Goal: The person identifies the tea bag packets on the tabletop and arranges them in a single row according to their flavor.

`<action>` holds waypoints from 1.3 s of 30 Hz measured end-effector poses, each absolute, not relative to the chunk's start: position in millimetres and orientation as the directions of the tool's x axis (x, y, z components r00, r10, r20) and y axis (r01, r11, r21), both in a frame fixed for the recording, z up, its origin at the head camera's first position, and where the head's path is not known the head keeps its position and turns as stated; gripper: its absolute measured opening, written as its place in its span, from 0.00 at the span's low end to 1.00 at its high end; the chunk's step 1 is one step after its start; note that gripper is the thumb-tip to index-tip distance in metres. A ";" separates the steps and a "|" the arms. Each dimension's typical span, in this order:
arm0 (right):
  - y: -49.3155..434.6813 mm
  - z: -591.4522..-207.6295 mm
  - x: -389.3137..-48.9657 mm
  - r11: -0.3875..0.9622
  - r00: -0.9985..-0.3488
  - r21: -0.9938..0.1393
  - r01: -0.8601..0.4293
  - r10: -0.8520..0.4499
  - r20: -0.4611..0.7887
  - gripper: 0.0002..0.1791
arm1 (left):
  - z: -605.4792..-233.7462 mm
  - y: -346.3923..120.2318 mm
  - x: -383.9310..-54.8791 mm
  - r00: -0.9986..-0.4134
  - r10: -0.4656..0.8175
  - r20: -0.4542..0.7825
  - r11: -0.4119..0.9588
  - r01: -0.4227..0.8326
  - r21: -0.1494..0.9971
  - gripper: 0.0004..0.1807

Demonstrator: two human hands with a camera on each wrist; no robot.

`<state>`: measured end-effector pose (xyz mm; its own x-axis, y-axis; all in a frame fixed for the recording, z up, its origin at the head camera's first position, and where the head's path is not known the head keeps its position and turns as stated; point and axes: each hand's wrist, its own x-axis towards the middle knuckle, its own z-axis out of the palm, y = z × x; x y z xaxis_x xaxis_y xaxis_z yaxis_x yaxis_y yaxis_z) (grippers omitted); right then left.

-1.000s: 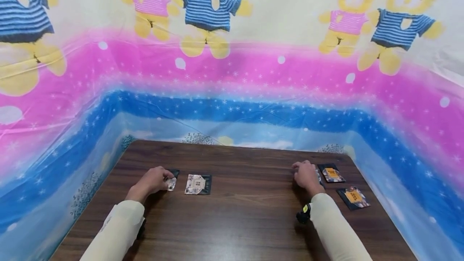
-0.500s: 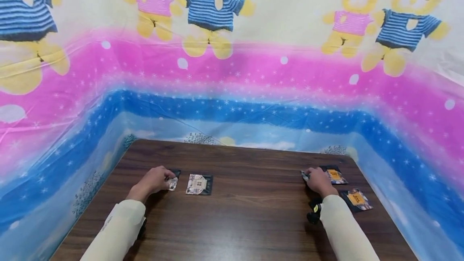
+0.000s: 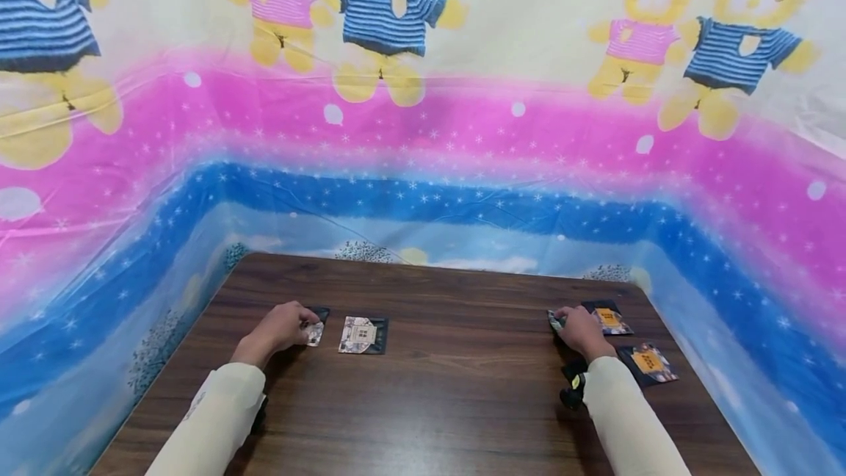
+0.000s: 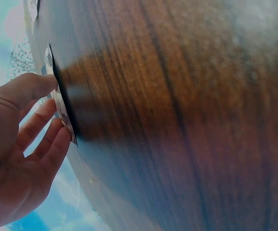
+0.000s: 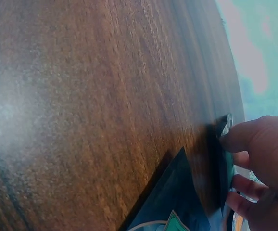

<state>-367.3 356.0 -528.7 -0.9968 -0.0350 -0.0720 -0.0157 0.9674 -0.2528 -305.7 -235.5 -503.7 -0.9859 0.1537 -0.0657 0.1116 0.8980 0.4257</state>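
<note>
My left hand [image 3: 284,325] bends over a small printed sachet [image 3: 316,334] at the table's left. In the left wrist view, thumb and fingertips hold that sachet [image 4: 64,108] at its face and edge, close over the wood. Beside it lies a pale-labelled sachet [image 3: 362,335] with a dark border. At the right, my right hand [image 3: 581,329] holds another sachet [image 3: 554,322], whose greenish end shows left of the fingers. The right wrist view has this sachet [image 5: 225,168] tilted under thumb and fingers. The hand hides most of it.
Two dark sachets with orange labels lie right of my right hand, one farther back [image 3: 608,317] and one nearer [image 3: 649,363]. The brown wooden table [image 3: 423,402] ends at a printed cloth [image 3: 410,200] with bears, hanging behind and at both sides.
My right hand has shifted a little to the right, and the sachet's end now shows on its left. The left hand keeps its place on its sachet.
</note>
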 end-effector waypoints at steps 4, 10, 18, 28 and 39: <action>353.4 -526.8 -364.7 0.967 -0.997 -0.253 -0.017 -0.036 -0.070 0.19 | -504.8 -235.3 -305.7 -0.986 0.153 -0.065 0.897 0.111 0.427 0.18; 347.4 -526.9 -359.5 0.955 -0.995 -0.294 0.029 0.000 -0.097 0.19 | -506.4 -234.2 -305.7 -0.987 0.145 -0.070 0.900 0.102 0.424 0.17; 341.5 -529.1 -354.4 0.952 -0.996 -0.304 0.016 -0.012 -0.087 0.20 | -506.5 -234.1 -306.6 -0.985 0.156 -0.073 0.903 0.112 0.414 0.18; 325.0 -530.3 -350.3 0.948 -0.996 -0.317 0.010 -0.020 -0.092 0.19 | -504.0 -232.9 -304.5 -0.984 0.164 -0.076 0.902 0.118 0.416 0.18; 301.1 -527.7 -346.3 0.939 -0.996 -0.343 -0.019 -0.047 -0.073 0.18 | -500.6 -234.8 -303.4 -0.983 0.170 -0.073 0.891 0.122 0.437 0.17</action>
<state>-346.3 301.1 -527.7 -0.9963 -0.0468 -0.0725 -0.0192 0.9391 -0.3432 -303.4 -234.8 -500.6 -0.9827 0.1703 -0.0727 0.1221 0.8911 0.4371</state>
